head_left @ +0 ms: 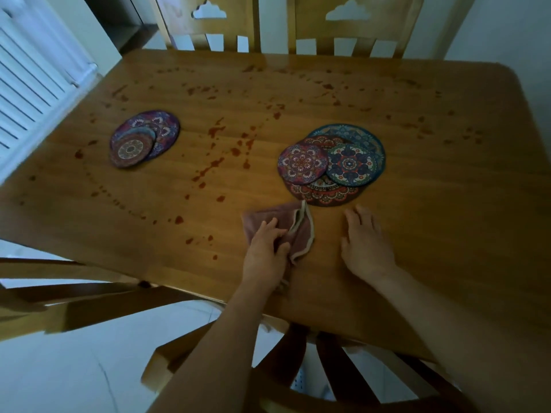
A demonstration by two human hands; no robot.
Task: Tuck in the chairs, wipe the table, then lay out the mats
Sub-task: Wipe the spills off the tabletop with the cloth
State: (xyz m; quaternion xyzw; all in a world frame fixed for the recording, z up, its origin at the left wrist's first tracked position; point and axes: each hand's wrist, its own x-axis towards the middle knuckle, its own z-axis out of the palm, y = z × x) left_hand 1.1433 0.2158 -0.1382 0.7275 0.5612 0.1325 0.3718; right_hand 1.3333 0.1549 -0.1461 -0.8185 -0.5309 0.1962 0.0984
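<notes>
**Head view, wiping step.** The cloth [283, 214], a pinkish rag with a pale bound edge, lies bunched on the near part of the tabletop [417, 222], just short of the right pile of mats [331, 165]. The left hand [264, 251] lies on it, its grip closed on a fold of the fabric, and a tail of cloth shows beneath the wrist. The right hand [365, 245] rests flat on bare wood just beside the cloth, its grip apart and holding nothing. Reddish spots [214, 168] are scattered over most of the tabletop, so we judge the wiping hardly begun.

**Handling.** We take the cloth to be light and limp. Pushed by one corner it would fold and trail, so it is best gathered into a wad under the palm, with the trim tucked in, and pressed flat. The mats are thin patterned discs, overlapping in the right pile and in a left pile [144, 138] well apart from it. We judge them light and likely to slide on the smooth wood. Each is best taken at its exposed rim, uppermost first. Both piles lie among the spots, so we would lift them clear rather than wipe round them.
</notes>
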